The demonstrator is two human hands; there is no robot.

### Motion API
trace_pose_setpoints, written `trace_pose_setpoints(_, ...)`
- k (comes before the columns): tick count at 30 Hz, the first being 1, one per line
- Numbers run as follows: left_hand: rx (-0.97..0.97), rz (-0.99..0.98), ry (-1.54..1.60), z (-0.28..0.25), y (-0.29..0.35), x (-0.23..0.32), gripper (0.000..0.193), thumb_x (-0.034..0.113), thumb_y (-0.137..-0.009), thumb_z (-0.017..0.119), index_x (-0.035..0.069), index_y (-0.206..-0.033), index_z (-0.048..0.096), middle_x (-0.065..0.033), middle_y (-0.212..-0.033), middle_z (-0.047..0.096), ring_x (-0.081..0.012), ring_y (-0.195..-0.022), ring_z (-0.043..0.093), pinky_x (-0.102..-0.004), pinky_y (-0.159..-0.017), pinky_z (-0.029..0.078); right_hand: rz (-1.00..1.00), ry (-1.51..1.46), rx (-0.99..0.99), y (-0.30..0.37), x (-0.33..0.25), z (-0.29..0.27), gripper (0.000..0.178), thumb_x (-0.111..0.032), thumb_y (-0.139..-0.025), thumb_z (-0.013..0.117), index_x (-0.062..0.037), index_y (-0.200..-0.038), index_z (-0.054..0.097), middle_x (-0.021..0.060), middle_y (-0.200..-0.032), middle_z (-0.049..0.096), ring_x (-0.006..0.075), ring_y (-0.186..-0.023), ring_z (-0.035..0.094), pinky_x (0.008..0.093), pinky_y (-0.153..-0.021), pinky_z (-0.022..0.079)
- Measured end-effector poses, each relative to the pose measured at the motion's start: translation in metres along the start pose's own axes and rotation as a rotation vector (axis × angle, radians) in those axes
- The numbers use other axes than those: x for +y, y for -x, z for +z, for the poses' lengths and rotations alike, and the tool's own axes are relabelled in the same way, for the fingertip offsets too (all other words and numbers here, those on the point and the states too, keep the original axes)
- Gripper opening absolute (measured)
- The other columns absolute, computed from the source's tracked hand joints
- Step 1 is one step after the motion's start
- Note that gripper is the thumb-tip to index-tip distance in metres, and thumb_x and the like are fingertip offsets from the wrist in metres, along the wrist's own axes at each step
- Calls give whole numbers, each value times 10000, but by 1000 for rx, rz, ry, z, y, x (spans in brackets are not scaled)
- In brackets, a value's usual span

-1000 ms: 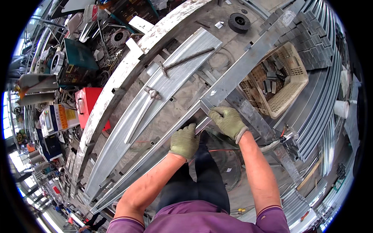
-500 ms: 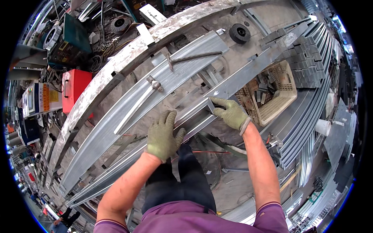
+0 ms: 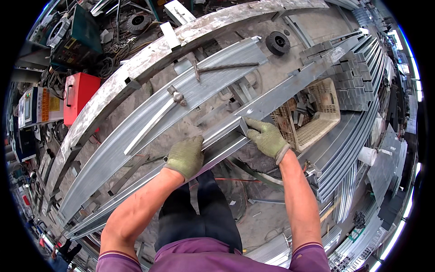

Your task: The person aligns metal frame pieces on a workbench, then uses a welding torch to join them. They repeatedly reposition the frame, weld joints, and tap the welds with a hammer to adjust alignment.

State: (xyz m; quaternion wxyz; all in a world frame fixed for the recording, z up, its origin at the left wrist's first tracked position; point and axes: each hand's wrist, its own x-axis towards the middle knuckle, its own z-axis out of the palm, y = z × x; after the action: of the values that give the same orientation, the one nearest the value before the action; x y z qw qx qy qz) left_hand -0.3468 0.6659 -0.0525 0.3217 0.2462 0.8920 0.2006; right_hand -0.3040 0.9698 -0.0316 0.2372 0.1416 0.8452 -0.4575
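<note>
A long silvery metal channel [image 3: 221,152] runs diagonally in front of me, its open side facing up. My left hand [image 3: 186,157], in a green-grey glove, is closed round the channel's walls, its fingers curled over the far edge. My right hand [image 3: 268,139], gloved likewise, pinches a small metal end plate [image 3: 244,127] at the channel's right end; the plate stands upright across the opening. Beyond, a hammer [image 3: 153,123] with a pale handle and a T-shaped twisted bar [image 3: 229,67] rest on a wider metal profile [image 3: 111,149].
A beige plastic crate [image 3: 336,102] with metal offcuts stands to the right, beside stacked metal blocks [image 3: 355,81] and long profiles [image 3: 344,156]. A flat bar [image 3: 290,86] extends past the channel's end. Far left are a red box [image 3: 81,97] and a curved beam [image 3: 106,97]. A black spool [image 3: 277,43] lies beyond.
My left hand has turned and its fingers have curled over the channel's edge. The right hand stays at the end plate. The whole view has shifted slightly.
</note>
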Motion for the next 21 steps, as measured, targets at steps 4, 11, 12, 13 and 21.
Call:
trace_pose_setpoints(4, 94, 56, -70, -3, 7, 6, 288, 177, -930, 695, 68, -1190, 639, -180, -1116, 755, -396, -1040, 749, -527, -879, 592, 8, 13, 94, 4, 1, 6, 488, -220, -1020, 647, -43, -1474, 663, 245, -1392, 718, 373, -1309, 691, 400, -1124, 526)
trace_pose_setpoints(11, 109, 11, -44, 9, 7, 5, 435, 181, -910, 730, 77, -1323, 642, -189, -1190, 744, -420, -1068, 729, -539, -900, 572, 4, 395, 267, 2, -22, 30, 474, -370, -1045, 590, -31, -1352, 714, 274, -1184, 766, 465, -1082, 733, 539, -952, 571)
trace_pose_setpoints(12, 115, 14, -46, 8, 7, 5, 437, 182, -911, 728, 76, -1325, 642, -189, -1190, 745, -419, -1065, 730, -538, -898, 575, 14, 422, 281, 3, -23, 33, 448, -369, -1048, 582, -29, -1306, 719, 271, -1140, 769, 466, -1043, 736, 553, -929, 568)
trace_pose_setpoints(13, 121, 18, -49, 8, 7, 6, 438, 184, -912, 727, 75, -1328, 641, -189, -1191, 746, -418, -1062, 732, -537, -896, 577, 24, 449, 294, 5, -24, 36, 426, -367, -1051, 575, -27, -1260, 723, 268, -1096, 773, 467, -1004, 740, 566, -906, 565)
trace_pose_setpoints(21, 162, 18, -44, 9, 14, 5, 433, 171, -911, 716, 77, -1328, 644, -189, -1179, 750, -420, -1035, 737, -551, -868, 578, 80, 565, 323, 7, -37, 42, 347, -342, -1059, 566, -25, -1111, 697, 245, -962, 774, 471, -883, 746, 596, -816, 566)
